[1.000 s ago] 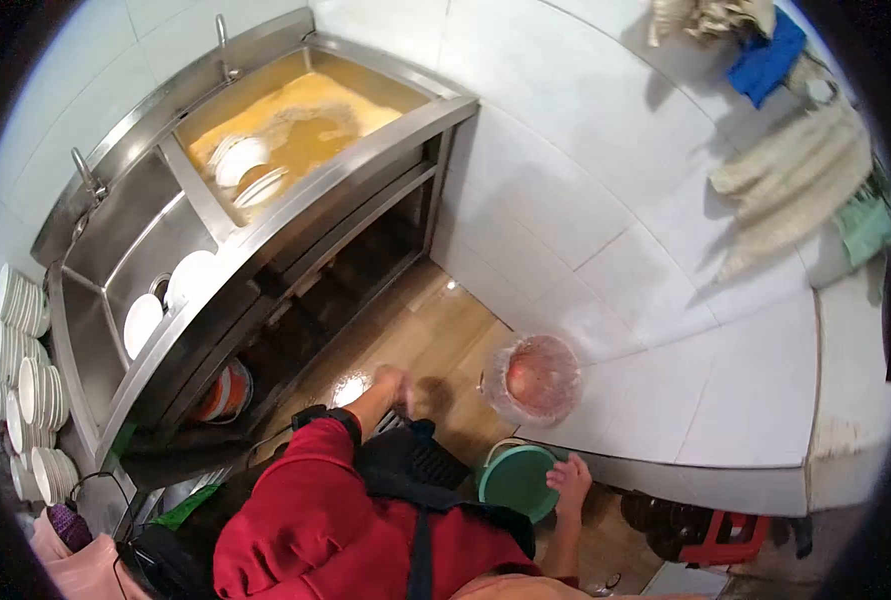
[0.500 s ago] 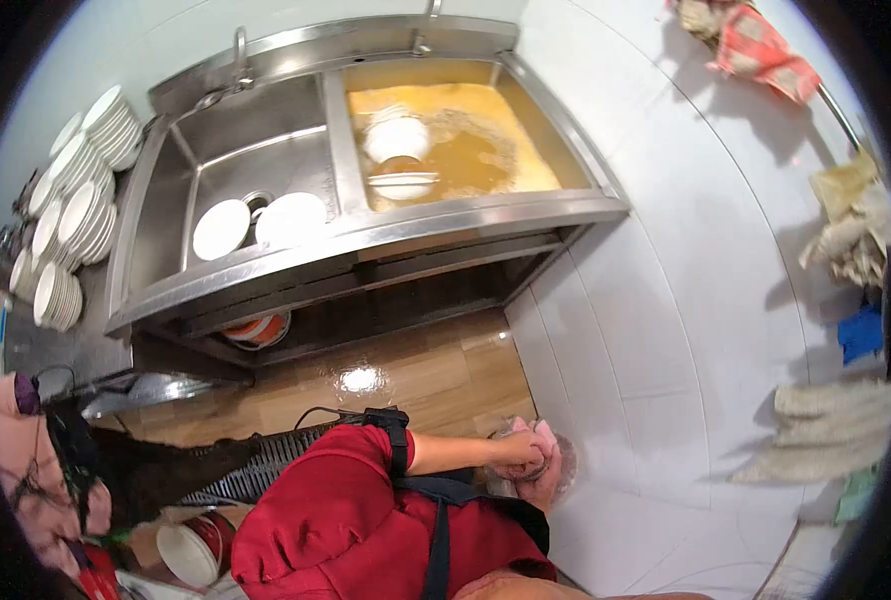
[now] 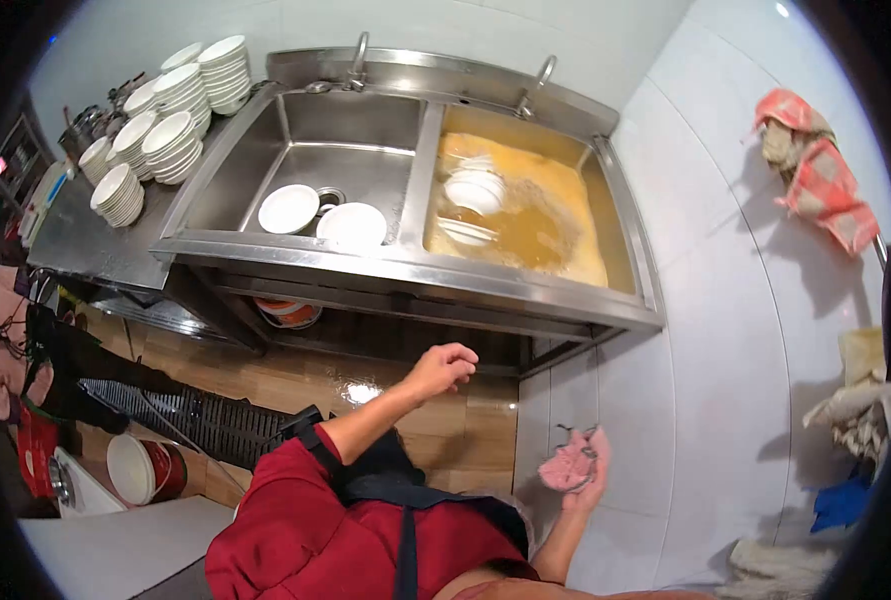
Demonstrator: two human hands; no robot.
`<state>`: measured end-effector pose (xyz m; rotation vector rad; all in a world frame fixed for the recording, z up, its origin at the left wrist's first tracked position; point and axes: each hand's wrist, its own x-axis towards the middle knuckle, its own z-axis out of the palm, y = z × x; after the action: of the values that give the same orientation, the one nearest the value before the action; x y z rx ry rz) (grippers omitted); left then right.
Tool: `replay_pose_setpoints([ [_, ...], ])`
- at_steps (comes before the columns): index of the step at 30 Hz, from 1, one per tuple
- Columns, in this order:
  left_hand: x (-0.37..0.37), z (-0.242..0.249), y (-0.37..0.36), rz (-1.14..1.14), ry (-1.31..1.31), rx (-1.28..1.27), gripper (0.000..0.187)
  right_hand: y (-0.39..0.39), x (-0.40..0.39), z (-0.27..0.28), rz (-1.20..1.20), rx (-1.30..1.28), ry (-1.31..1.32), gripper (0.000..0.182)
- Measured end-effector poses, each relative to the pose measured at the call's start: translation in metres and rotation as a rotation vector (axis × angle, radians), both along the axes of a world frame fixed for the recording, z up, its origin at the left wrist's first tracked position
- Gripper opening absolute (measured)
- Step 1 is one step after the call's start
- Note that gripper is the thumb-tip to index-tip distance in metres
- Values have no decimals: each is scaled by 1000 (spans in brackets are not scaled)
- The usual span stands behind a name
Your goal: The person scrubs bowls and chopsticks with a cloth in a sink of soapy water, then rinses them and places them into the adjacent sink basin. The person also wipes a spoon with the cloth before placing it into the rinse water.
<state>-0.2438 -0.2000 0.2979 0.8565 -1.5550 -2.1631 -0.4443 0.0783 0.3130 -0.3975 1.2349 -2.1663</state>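
Note:
My left hand (image 3: pixel 443 372) is in front of the sink's lower edge, its fingers loosely bent and slightly apart, with nothing visible in it. Lower right, near the tiled wall, my right hand (image 3: pixel 593 480) holds a crumpled pink cloth (image 3: pixel 567 468) with dark strings hanging from it. Two white dishes (image 3: pixel 288 209) lie in the left basin (image 3: pixel 350 165) by the drain. In the right basin (image 3: pixel 620 240), several white bowls (image 3: pixel 473 192) sit partly under cloudy yellow-brown water (image 3: pixel 545 215).
Stacks of white bowls (image 3: pixel 170 140) stand on the metal counter (image 3: pixel 95 235) at left. Cloths (image 3: pixel 830 190) hang along the right wall. A bucket (image 3: pixel 130 470) and a black slatted mat (image 3: pixel 220 425) are at lower left. An orange-white bucket (image 3: pixel 288 313) is under the sink.
My hands were together around the pink cloth; now they are apart. The left has let go and moved toward the sink, while the right keeps the cloth. The camera view has shifted.

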Motion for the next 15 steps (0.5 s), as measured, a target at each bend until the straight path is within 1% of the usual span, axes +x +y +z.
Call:
replay_pose_setpoints([
  [1, 7, 11, -15, 26, 15, -8, 20, -12, -15, 9, 23, -1, 2, 51],
  [2, 14, 26, -32, 47, 20, 6, 21, -28, -26, 25, -18, 21, 90, 49],
  [3, 22, 40, -52, 34, 23, -62, 22, -47, -31, 41, -60, 42, 180, 46],
  [4, 29, 53, -76, 19, 26, -131, 23, -68, -31, 58, -42, 44, 183, 46],
  [5, 34, 64, -102, 22, 7, -205, 24, -91, -31, 76, -102, 104, 307, 43],
  [6, 39, 73, -132, 24, -11, -283, 24, -112, -31, 84, -167, 159, 433, 41],
  [7, 45, 83, -166, 34, -39, -391, 25, -128, -39, 82, -224, 279, 507, 38],
  [8, 51, 94, -202, 43, -68, -501, 25, -145, -48, 74, -220, 270, 514, 38],
  [10, 61, 118, -272, 46, -97, -504, 26, -186, -64, 57, -302, 546, 1025, 36],
  [11, 65, 117, -312, 60, -176, -564, 26, -211, -41, 77, -134, 662, 730, 36],
  [12, 71, 113, -357, 76, -258, -625, 25, -236, -45, 63, -132, 648, 741, 36],
  [14, 84, 74, -456, 176, -494, -1042, 25, -272, -53, 22, -314, 921, 1390, 36],
  [15, 92, 67, -492, 215, -618, -1013, 24, -292, -44, 26, -304, 930, 1389, 36],
])
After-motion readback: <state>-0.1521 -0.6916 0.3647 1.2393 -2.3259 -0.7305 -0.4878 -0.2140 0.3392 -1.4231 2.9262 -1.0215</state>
